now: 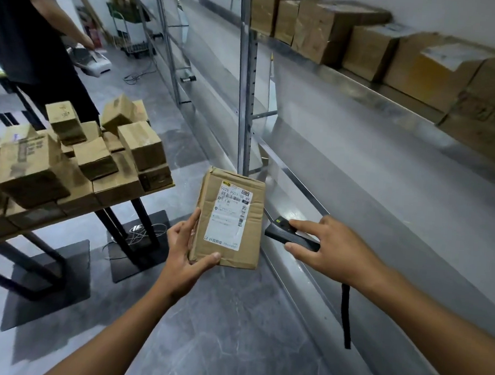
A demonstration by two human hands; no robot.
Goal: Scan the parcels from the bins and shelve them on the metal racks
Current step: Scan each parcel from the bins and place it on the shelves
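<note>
From the head view, the risk is sitting in the grip: the flat brown cardboard parcel (251, 237) is being carried by its lower left corner alone, out in the air over the grey floor, between the wooden worktop (62, 217) piled with small boxes and the bare lower shelf of the grey metal rack (387, 179). One loose moment and it is likely tipping away and dropping. The slim black handheld scanner (291, 237) is coming in at the parcel's right edge rather than facing the white shipping label (231, 215), so a missed read looks possible. Its black wrist strap (345, 317) is dangling close to the shelf lip and could be snagging there. The left hand (186, 247) is pinching the parcel, thumb across the bottom front and fingers running up the left side. The right hand (330, 245) is gripping the scanner, one finger lying along its top and the thumb underneath.
</note>
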